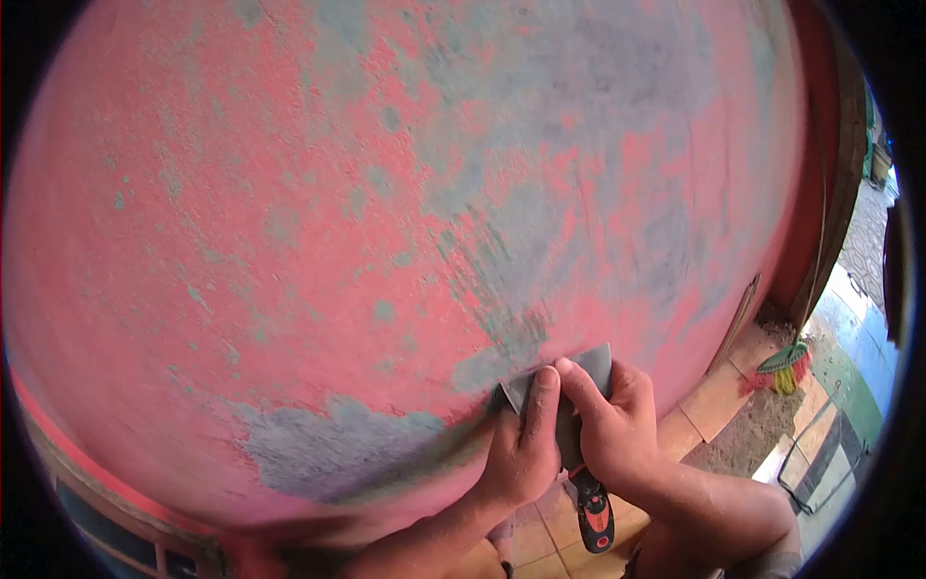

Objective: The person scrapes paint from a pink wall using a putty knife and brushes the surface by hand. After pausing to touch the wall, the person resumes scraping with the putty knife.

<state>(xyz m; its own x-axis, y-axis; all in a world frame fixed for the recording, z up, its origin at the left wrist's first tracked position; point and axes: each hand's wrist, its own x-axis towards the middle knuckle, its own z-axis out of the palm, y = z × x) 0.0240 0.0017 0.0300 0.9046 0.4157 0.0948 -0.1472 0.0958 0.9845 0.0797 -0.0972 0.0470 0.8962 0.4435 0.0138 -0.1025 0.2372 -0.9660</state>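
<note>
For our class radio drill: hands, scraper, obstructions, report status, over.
Left hand and right hand gripping scraper. Blade at patchy wall. Broom off right, clear of both.

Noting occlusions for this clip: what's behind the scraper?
Around the scraper blade, the wall shows pinkish-red paint and grey-green patches. Beyond the handle are floor tiles. The surface directly behind the blade, left hand and right hand is covered.
</note>
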